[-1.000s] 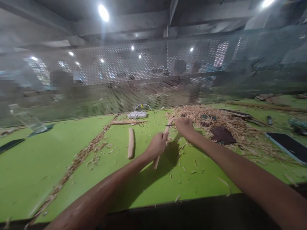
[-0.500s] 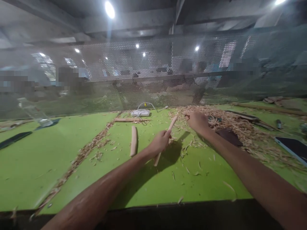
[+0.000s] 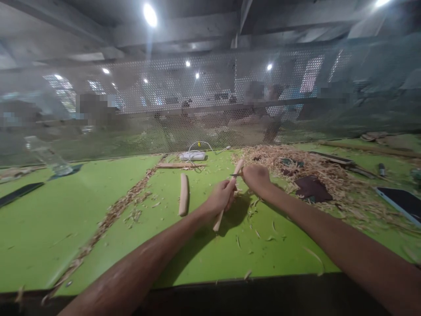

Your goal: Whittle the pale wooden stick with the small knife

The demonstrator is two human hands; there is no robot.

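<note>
My left hand is closed around the middle of a pale wooden stick, which slants up and away over the green table. A small knife is gripped in my right hand; its short blade lies across the upper part of the stick, and my fist hides the handle. To the left of my left hand, a second wooden piece, thicker and slightly curved, lies on the table. Thin curled shavings are scattered beneath both hands.
A heap of wood shavings spreads at the right, with a dark brown cloth-like piece on it. A phone lies far right. At the back are a white power strip and mesh screen; a clear bottle stands left.
My right hand has come left and slightly down, bringing the knife blade onto the stick. The brown piece on the shavings is now less covered by my arm. My left hand keeps its hold.
</note>
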